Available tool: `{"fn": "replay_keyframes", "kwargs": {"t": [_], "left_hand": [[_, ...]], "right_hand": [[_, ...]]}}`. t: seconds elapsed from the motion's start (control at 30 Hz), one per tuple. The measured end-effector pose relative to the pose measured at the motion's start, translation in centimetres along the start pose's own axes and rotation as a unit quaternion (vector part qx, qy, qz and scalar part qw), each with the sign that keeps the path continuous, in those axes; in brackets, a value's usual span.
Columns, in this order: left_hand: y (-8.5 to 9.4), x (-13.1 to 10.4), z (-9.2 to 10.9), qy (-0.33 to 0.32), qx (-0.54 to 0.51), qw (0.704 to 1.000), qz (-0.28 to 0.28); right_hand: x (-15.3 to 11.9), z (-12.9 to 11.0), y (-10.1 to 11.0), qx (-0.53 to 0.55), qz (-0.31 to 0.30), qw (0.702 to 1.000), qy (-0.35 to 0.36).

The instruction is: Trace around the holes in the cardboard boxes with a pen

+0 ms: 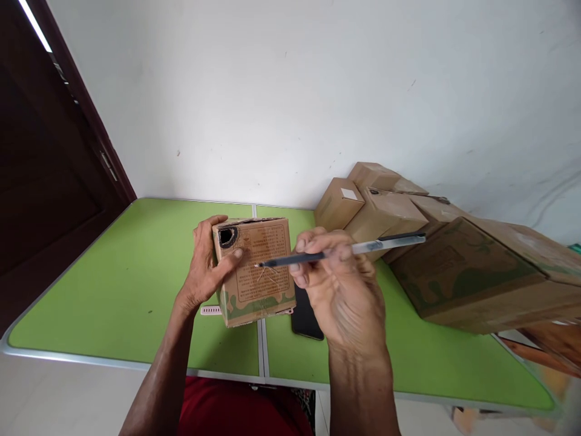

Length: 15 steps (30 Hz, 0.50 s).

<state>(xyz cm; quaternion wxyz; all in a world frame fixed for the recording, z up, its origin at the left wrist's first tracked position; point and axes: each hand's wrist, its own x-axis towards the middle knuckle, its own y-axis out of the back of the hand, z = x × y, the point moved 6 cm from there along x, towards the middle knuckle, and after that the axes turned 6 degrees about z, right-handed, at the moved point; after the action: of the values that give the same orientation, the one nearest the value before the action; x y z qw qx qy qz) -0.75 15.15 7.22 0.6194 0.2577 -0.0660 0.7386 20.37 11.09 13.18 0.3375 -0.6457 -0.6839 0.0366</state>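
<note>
My left hand (206,266) grips the left side of a small cardboard box (263,260), its thumb on the printed face. The box has a dark-rimmed hole at its upper left corner, green patches along its lower edge and thin scratch-like lines near its middle. Pinched in the fingers of my right hand (340,278) is a pen (313,257) with a dark front part and a clear barrel. Its tip points left, over the box face; whether it touches cannot be made out.
Under the hands is a green folding table (149,290). A dark phone (307,318) lies right of the box, and a pink strap (210,310) shows beneath it. Several cardboard boxes (467,272) stand at the right. Behind are a white wall and a dark door.
</note>
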Motion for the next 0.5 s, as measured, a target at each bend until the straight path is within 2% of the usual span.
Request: {"fn": "replay_keyframes", "kwargs": {"t": [0.1, 0.23, 0.37, 0.5], "left_hand": [[-0.1, 0.0, 0.1, 0.003, 0.003, 1.0, -0.007], [-0.3, 0.0, 0.3, -0.002, 0.014, 1.0, -0.027], [-0.2, 0.0, 0.4, -0.013, 0.024, 0.998, -0.057], [-0.3, 0.1, 0.5, -0.028, 0.029, 0.996, -0.083]], "right_hand": [[1.1, 2.1, 0.2, -0.023, 0.014, 0.999, 0.019], [2.0, 4.3, -0.2, 0.003, 0.007, 0.999, 0.032], [1.9, 5.0, -0.1, -0.061, -0.001, 0.996, 0.066], [1.4, 4.7, 0.0, -0.142, -0.015, 0.985, 0.096]]}}
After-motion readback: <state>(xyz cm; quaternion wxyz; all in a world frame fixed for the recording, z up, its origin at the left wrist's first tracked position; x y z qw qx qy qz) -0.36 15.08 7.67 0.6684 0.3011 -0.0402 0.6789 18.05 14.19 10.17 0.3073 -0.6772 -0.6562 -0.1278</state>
